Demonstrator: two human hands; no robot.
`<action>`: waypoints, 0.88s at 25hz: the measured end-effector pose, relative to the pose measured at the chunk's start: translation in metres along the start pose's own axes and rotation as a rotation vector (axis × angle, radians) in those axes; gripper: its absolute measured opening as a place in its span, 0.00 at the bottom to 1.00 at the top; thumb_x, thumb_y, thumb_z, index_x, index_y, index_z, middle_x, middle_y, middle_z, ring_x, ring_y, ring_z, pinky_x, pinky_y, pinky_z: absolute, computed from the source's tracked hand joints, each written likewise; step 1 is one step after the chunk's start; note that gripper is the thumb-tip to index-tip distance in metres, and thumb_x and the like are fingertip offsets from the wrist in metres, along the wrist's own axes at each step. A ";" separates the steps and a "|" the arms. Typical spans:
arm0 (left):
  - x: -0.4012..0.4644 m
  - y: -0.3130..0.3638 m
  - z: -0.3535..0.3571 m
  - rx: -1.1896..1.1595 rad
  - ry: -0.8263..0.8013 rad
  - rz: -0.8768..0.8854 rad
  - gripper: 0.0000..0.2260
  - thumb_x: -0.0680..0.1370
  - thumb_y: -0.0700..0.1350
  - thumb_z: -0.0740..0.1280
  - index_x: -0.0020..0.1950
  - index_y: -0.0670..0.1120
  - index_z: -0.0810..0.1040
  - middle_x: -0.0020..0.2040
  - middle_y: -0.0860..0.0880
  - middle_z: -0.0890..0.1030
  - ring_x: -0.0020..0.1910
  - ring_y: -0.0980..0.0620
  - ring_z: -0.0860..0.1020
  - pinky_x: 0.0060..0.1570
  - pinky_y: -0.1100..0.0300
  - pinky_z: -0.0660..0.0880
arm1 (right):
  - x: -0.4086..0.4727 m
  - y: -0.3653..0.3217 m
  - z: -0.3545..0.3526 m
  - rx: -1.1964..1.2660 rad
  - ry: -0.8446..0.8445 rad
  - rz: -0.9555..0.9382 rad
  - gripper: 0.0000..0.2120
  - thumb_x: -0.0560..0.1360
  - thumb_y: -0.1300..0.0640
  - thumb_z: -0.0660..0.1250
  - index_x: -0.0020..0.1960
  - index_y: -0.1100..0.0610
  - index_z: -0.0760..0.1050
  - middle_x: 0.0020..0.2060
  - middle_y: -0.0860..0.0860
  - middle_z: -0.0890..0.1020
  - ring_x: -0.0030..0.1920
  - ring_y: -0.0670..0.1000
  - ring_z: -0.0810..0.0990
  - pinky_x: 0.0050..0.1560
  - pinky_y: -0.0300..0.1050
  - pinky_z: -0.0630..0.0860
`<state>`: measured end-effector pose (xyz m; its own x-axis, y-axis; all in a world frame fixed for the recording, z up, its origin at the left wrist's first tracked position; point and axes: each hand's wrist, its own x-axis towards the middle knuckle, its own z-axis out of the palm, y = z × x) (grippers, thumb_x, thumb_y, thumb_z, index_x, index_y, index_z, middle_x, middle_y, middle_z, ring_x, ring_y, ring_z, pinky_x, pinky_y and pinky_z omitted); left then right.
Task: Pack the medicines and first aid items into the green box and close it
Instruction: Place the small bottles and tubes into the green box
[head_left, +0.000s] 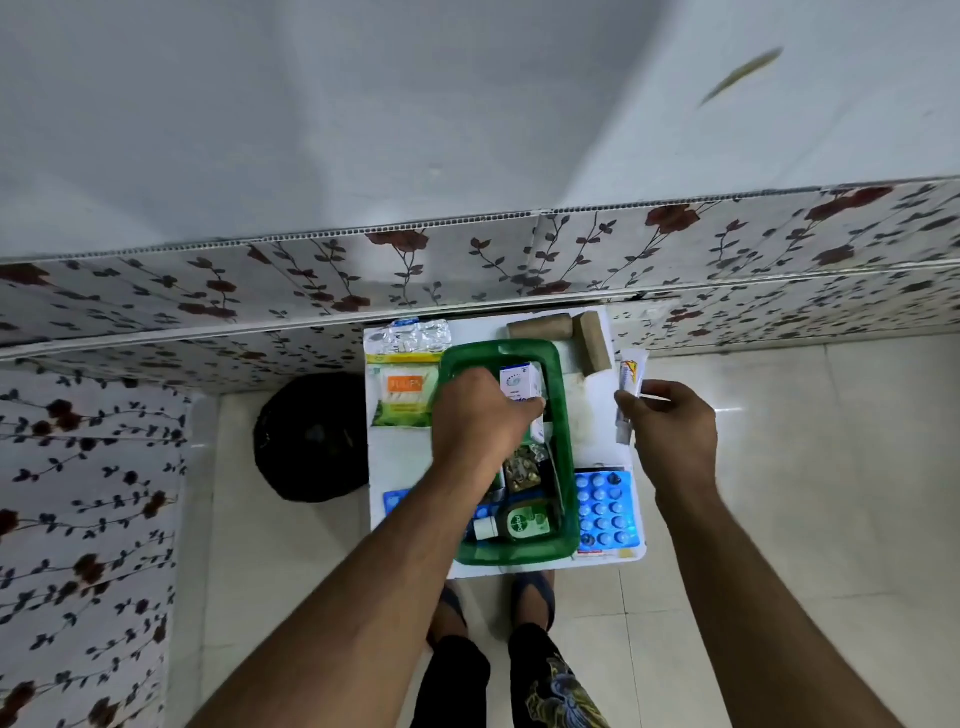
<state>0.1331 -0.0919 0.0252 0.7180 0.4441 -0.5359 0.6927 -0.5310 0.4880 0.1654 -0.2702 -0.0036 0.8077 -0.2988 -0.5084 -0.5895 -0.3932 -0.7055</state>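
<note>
The open green box (562, 395) stands on a small white table (400, 452). My left hand (478, 415) reaches inside it and grips a white medicine carton (517, 382). A green antiseptic bottle (519, 522) and a foil blister strip (522, 467) lie in the box. My right hand (670, 415) hovers right of the box, holding a white ointment tube (629, 382) upright. A cotton pack (402, 389) and clear blister strips (408, 335) lie left of the box. A blue tablet sheet (605, 506) lies at its right. Two brown bandage rolls (561, 332) sit behind.
A black round object (311, 441) sits on the tiled floor left of the table. Floral-patterned panels (467, 265) run along the wall behind and at the left. My feet (493, 603) stand at the table's near edge.
</note>
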 end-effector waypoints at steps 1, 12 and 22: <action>0.007 0.000 0.013 0.002 0.009 -0.019 0.19 0.67 0.57 0.75 0.29 0.46 0.71 0.26 0.52 0.73 0.27 0.51 0.75 0.22 0.61 0.59 | 0.002 0.001 -0.001 0.027 -0.015 0.002 0.11 0.71 0.54 0.74 0.53 0.53 0.79 0.42 0.50 0.85 0.38 0.48 0.83 0.43 0.46 0.79; 0.026 -0.001 0.054 -0.278 -0.053 0.012 0.13 0.73 0.44 0.73 0.56 0.45 0.80 0.48 0.51 0.84 0.42 0.53 0.81 0.43 0.58 0.78 | 0.003 0.007 0.001 0.084 -0.120 0.023 0.07 0.72 0.55 0.73 0.50 0.52 0.81 0.43 0.52 0.86 0.40 0.52 0.85 0.47 0.58 0.83; 0.004 -0.047 -0.051 -0.483 0.134 0.059 0.07 0.76 0.41 0.67 0.44 0.53 0.81 0.43 0.50 0.84 0.42 0.52 0.83 0.46 0.52 0.81 | -0.050 -0.027 0.071 -0.479 -0.229 -0.226 0.12 0.72 0.51 0.71 0.51 0.56 0.81 0.43 0.53 0.86 0.47 0.57 0.83 0.45 0.45 0.77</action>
<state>0.1068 -0.0286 0.0354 0.7370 0.5294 -0.4201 0.5805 -0.1776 0.7947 0.1415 -0.1829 0.0060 0.8644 0.0129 -0.5027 -0.2987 -0.7910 -0.5339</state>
